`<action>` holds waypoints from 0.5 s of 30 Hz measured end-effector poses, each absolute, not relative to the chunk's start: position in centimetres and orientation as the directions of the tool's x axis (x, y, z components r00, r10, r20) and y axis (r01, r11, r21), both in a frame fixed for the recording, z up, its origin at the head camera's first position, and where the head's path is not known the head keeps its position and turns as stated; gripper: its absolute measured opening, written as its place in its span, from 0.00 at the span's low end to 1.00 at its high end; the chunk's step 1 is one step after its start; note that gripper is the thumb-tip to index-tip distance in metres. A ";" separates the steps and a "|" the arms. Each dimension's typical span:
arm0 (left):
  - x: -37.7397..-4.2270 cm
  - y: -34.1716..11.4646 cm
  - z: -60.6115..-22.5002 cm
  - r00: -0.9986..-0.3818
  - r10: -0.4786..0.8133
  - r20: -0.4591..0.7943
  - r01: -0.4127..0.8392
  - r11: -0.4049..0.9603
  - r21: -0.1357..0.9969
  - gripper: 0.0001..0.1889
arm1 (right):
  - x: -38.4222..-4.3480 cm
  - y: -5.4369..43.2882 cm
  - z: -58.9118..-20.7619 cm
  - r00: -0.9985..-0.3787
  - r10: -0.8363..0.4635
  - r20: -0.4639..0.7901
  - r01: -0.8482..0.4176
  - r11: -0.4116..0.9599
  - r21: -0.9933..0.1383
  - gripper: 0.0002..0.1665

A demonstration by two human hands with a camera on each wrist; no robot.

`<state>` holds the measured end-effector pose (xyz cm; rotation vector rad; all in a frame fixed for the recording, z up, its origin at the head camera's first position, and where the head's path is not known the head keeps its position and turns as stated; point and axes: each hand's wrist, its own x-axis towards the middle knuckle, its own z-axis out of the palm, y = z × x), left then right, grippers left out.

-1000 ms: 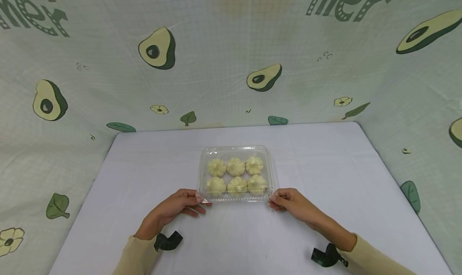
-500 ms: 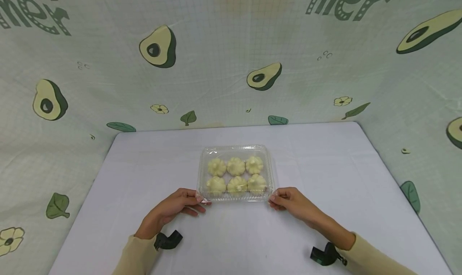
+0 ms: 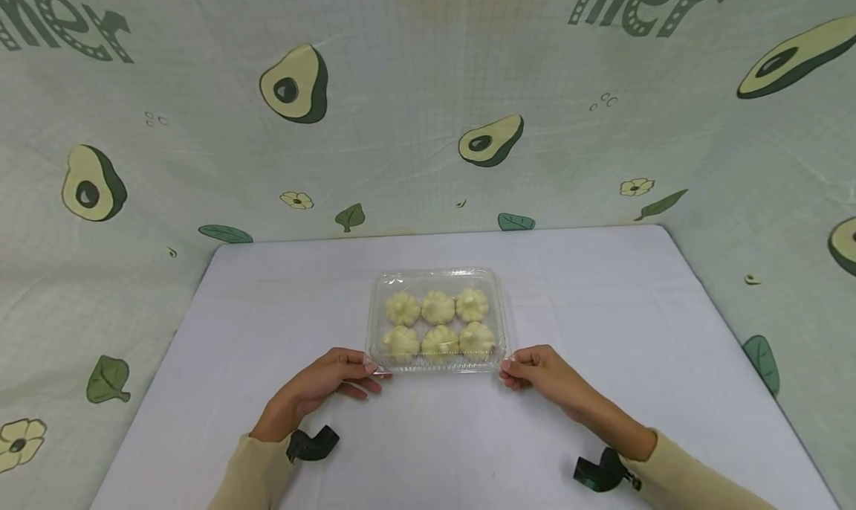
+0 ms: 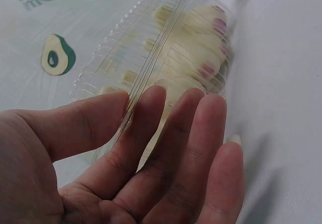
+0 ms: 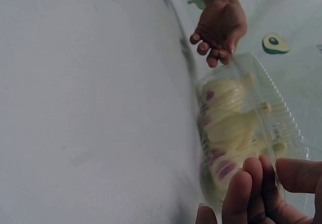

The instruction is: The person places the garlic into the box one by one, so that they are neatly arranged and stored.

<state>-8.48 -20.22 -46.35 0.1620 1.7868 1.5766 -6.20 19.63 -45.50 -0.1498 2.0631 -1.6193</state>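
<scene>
A clear plastic clamshell box (image 3: 433, 278) with a ribbed edge lies on the white tabletop, its lid down. Through the lid show two rows of pale, lobed garlic bulbs (image 3: 438, 308); purple patches mark their lower sides in both wrist views. At the front left corner my left hand (image 3: 328, 380) pinches the box's rim between thumb and index finger, the other fingers spread below. My right hand (image 3: 548, 380) pinches the front right corner the same way, its remaining fingers curled under. In the left wrist view the thumb (image 4: 90, 123) lies along the flange of the box.
White cloth covers the table (image 3: 588, 302). Behind and on both sides hangs a pale green curtain (image 3: 401, 123) printed with avocados and leaves. Black wrist cameras (image 3: 313, 444) sit by both beige sleeves (image 3: 257, 473).
</scene>
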 end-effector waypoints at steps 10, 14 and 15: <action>-8.5 -20.1 -46.5 -0.718 0.552 -0.423 -0.353 0.235 0.906 0.16 | -6.1 19.7 -45.6 -0.872 -0.373 -0.316 0.216 0.285 -0.934 0.19; -8.5 -20.2 -46.4 -0.712 0.557 -0.429 -0.358 0.238 0.903 0.14 | -5.9 19.7 -45.6 -0.875 -0.376 -0.304 0.203 0.284 -0.937 0.19; -8.5 -20.2 -46.4 -0.713 0.555 -0.429 -0.360 0.236 0.903 0.14 | -5.9 19.7 -45.6 -0.876 -0.374 -0.305 0.204 0.286 -0.936 0.19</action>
